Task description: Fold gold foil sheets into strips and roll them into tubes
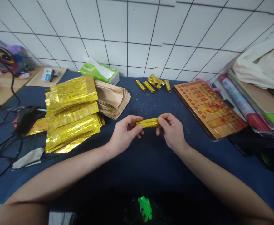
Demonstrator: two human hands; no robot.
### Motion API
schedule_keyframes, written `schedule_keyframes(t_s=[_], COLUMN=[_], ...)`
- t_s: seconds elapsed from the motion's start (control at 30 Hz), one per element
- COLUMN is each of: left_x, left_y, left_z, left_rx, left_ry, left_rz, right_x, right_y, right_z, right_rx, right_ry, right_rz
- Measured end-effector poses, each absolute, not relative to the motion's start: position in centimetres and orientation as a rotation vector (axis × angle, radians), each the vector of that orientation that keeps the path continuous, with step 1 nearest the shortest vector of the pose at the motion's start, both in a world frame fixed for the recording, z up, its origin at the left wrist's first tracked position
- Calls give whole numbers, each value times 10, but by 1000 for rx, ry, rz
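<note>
A narrow folded strip of gold foil paper (pixel 148 122) is stretched level between my two hands, above the dark blue tablecloth. My left hand (pixel 127 132) pinches its left end between thumb and fingers. At the other end, the thumb and fingers of my right hand (pixel 172 129) are closed on it. Left of my hands lies a fanned pile of gold foil sheets (pixel 72 115). Beyond the strip, near the wall, several small gold paper rolls (pixel 154 82) lie in a loose group.
Brown paper sheets (pixel 113 98) lie behind the foil, before a green tissue box (pixel 101 72). A black glue gun (pixel 28 117) and cables sit left. To the right are an orange-gold printed packet (pixel 208 107), a red-and-blue cylinder (pixel 241 97) and a cream cloth bag (pixel 265 64). A tiled wall (pixel 139 40) bounds the back.
</note>
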State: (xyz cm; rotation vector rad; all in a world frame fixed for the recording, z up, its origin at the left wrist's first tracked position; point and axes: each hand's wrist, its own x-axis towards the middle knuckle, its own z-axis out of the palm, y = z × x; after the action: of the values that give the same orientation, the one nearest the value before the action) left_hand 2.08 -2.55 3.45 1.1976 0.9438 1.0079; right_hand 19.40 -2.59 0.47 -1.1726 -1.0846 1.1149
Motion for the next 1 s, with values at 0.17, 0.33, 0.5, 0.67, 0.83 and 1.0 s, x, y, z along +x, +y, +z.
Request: schedule_keyframes(t_s=[0.17,0.33,0.5,0.67,0.83,1.0], left_x=[17,16,15,14,15,14], left_y=[-19,-17,-16,-13,-12,-13], left_z=[34,34,33,29,30,34], left_rx=[1187,1206,1209,1121,1110,1144], left_ry=[954,979,986,956,950,1008], left_rz=[1074,1117,1146,1224,1245,1166], right_x=[196,195,191,189,189,189], right_y=[-30,-36,-42,-45,-45,-45], right_z=[6,13,17,17,16,15], right_rx=[-1138,-1201,-1204,-1181,-1248,-1284], right_ry=[-1162,-1356,-1480,-1647,-1720,-1775], right_rz=[1141,1078,1014,924,786,658])
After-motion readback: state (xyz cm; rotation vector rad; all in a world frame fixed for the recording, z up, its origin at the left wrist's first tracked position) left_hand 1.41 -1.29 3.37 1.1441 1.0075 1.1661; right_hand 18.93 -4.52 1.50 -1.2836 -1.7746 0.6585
